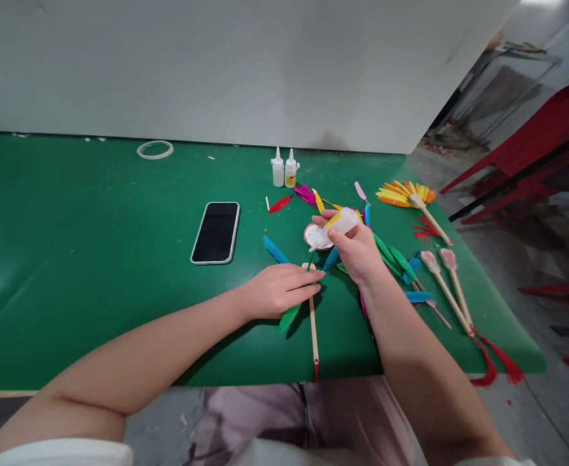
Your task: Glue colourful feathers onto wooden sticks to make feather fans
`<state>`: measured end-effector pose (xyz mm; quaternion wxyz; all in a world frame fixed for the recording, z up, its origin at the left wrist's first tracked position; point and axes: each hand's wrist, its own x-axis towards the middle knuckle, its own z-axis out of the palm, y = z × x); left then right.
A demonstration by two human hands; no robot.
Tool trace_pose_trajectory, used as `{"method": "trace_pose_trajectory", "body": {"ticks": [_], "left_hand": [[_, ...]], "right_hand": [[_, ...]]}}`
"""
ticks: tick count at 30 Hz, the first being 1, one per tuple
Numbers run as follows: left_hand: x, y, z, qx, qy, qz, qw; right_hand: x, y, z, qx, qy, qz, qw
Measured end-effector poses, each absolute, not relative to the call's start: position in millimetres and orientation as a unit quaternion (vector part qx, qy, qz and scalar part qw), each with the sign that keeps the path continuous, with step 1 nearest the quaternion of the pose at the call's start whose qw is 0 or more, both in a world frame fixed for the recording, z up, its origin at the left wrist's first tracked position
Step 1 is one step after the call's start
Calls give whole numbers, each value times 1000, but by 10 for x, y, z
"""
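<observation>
Right hand (357,251) grips glue bottle (341,223), nozzle tilted down-left toward stick's (314,330) far end, where left hand (279,290), flat, pins a feather (289,317).

even bright light, soft shadows under arms, edges warped, slight blur.

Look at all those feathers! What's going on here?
A person sits at a green table. Their right hand tips a small squeeze bottle toward the top of a wooden stick, while the left hand presses a green feather against it. Loose feathers, a phone and a feather fan lie around.
</observation>
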<state>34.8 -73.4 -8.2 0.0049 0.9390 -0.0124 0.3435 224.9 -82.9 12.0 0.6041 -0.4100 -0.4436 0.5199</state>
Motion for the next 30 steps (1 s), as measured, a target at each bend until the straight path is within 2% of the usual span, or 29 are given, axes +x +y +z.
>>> {"method": "trace_pose_trajectory", "body": {"ticks": [11,18,30], "left_hand": [[343,-731,-86,942,-11,336,5],[340,-728,-93,942,-10,335,6],[322,-724,-107,944,-8,330,2]], "right_hand": [[2283,-776,193,-409,-345,511,672],[2316,-832,260,-377,-323,599,628],[2286,-814,168,-431,-398,497,639]]}}
